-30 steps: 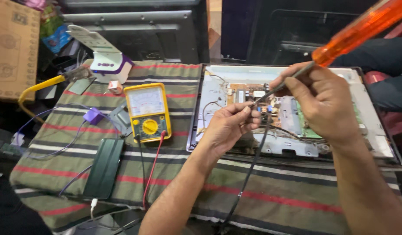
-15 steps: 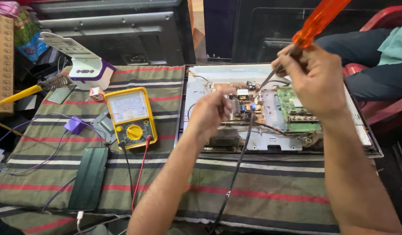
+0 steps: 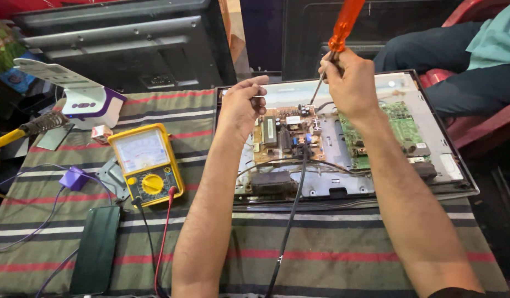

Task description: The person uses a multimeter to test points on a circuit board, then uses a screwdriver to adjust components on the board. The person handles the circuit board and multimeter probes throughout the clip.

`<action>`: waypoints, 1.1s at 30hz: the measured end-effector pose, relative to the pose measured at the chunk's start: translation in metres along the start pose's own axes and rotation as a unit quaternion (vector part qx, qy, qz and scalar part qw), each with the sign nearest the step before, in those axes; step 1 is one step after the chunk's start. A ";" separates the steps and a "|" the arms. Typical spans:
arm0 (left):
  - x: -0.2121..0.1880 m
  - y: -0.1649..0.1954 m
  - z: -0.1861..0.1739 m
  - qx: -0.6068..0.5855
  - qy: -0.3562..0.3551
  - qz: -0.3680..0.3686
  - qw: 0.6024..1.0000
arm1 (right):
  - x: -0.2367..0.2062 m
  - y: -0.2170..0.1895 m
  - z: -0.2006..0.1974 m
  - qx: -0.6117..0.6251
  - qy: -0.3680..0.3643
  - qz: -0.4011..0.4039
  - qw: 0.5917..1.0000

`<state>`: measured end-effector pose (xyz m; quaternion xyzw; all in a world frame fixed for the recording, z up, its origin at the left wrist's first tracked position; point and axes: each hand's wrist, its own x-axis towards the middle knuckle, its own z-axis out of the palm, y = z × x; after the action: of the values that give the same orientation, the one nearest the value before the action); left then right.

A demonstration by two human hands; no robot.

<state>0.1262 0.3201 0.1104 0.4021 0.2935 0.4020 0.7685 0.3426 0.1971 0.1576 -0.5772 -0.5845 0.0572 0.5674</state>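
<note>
A striped cloth [image 3: 332, 256] in grey, red and white covers a workbench seen from above. At about nine o'clock, a yellow-handled soldering iron [image 3: 23, 131] pokes in from the edge, with a white and purple stand [image 3: 81, 94] just behind it at ten o'clock. Lower down, at seven o'clock, a dark phone [image 3: 96, 249] lies flat with a purple cable [image 3: 28, 218] looping beside it. Just right of that sits a yellow analogue multimeter [image 3: 147, 164], its red and black leads [image 3: 158, 243] trailing toward six o'clock. Near the centre, the left hand [image 3: 243, 107] hovers over the opened back of a flat television [image 3: 376, 182], fingers curled loosely together; whether they pinch anything cannot be told. Below it, a tan power board [image 3: 281, 138] lies inside the set, and a black cable [image 3: 288, 226] runs from it down to six o'clock. At about one o'clock, the right hand [image 3: 347, 83] is closed tight around the shaft of an orange-handled screwdriver [image 3: 343, 27], whose handle points up toward twelve o'clock and whose tip meets the board's upper edge. Right of that hand lies a green circuit board [image 3: 401, 127]. At two o'clock, another person's legs and a red chair [image 3: 486, 118] show.
</note>
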 end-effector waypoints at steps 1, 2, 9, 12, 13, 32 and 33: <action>0.003 -0.002 0.000 0.011 0.004 -0.004 1.000 | 0.000 0.000 0.001 -0.022 -0.002 0.000 1.000; 0.006 -0.004 0.001 0.022 0.007 -0.007 1.000 | 0.000 -0.001 0.001 -0.045 -0.004 -0.003 0.999; 0.006 -0.009 0.011 0.057 -0.014 -0.003 0.998 | -0.001 -0.004 0.004 -0.045 -0.017 -0.002 0.999; -0.001 -0.007 0.017 0.068 -0.030 0.003 0.997 | -0.001 -0.005 0.005 -0.044 -0.015 -0.012 0.999; -0.004 -0.006 0.020 0.086 -0.040 0.012 0.995 | -0.002 -0.006 0.005 -0.044 -0.014 -0.020 0.999; -0.025 -0.004 0.044 0.160 -0.108 0.062 0.979 | -0.004 0.000 0.015 -0.016 0.015 0.014 1.000; -0.027 -0.002 0.044 0.154 -0.104 0.051 0.981 | -0.003 0.000 0.015 -0.008 0.004 0.025 1.000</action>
<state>0.1474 0.2800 0.1342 0.5694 0.2498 0.3470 0.7022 0.3312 0.2033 0.1502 -0.5963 -0.5682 0.0642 0.5634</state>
